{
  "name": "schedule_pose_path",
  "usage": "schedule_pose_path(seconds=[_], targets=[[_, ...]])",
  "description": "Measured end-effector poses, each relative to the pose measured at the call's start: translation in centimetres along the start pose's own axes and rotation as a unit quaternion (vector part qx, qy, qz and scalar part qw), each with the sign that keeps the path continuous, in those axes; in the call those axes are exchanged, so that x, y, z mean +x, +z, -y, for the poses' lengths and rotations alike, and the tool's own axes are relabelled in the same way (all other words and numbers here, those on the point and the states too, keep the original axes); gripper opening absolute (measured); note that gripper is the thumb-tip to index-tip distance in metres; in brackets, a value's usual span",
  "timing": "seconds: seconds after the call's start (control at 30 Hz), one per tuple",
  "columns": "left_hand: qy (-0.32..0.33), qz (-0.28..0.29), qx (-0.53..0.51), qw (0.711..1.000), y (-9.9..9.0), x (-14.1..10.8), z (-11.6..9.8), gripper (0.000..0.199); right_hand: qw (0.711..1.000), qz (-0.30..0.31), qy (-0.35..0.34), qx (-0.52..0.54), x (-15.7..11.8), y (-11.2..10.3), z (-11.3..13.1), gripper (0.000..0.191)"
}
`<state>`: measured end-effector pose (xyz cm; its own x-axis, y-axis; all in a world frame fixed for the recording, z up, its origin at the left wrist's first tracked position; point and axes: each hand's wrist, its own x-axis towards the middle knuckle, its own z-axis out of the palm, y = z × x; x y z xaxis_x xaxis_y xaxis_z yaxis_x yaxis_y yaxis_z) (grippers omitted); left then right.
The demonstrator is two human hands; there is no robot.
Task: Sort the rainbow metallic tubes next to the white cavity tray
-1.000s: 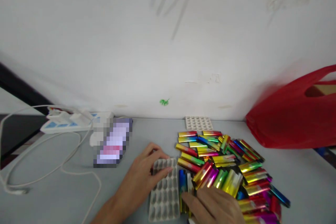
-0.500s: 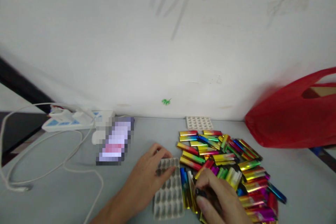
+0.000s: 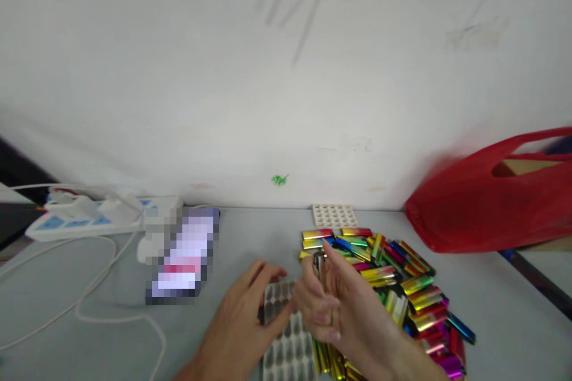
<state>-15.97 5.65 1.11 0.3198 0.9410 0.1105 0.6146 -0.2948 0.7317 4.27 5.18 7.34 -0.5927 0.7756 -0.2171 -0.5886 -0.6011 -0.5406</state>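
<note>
My left hand (image 3: pixel 243 321) is closed on the upper left edge of a grey tray (image 3: pixel 291 352) with rows of small cells, its thumb lying over the cells. Beside it, my right hand (image 3: pixel 346 309) is wrapped round a lighter (image 3: pixel 319 261). Only the metal and dark top end of that lighter shows above the fingers, and the thumb is raised next to it. Many shiny lighters (image 3: pixel 424 300) in gold, red, green, blue and purple lie in a loose heap right of the tray, partly behind my right hand.
A white perforated block (image 3: pixel 334 215) lies by the wall. At left are a phone (image 3: pixel 184 253), a power strip (image 3: pixel 107 217) and loose white cables (image 3: pixel 96 286). A red bag (image 3: pixel 487 208) stands at the right against the wall.
My right hand has come up and left from the heap to the tray's right side, turning so the lighter stands upright. My left hand stays on the tray. The view has shifted slightly.
</note>
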Motion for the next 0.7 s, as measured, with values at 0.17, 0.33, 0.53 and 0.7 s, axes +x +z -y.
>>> schedule_pose_path(seconds=[0.17,0.33,0.53,0.7], targets=[[0.013,0.004,0.009,1.0,0.1,-0.3,0.7,0.026,0.998,0.046,-0.041,0.024,0.3,-1.0,-1.0,0.07],[0.014,0.006,0.012,1.0,0.1,-0.5,0.6,0.023,0.998,0.003,-0.058,0.029,-0.1,-1.7,-1.3,0.073],[-0.004,-0.015,0.015,1.0,0.4,-0.6,0.9,0.047,0.997,-0.008,-0.059,0.05,-0.3,-1.8,-1.7,0.071],[-0.005,-0.011,0.021,1.0,0.6,-0.8,1.1,0.049,0.997,-0.035,-0.05,0.056,-0.2,-1.9,-1.4,0.077]])
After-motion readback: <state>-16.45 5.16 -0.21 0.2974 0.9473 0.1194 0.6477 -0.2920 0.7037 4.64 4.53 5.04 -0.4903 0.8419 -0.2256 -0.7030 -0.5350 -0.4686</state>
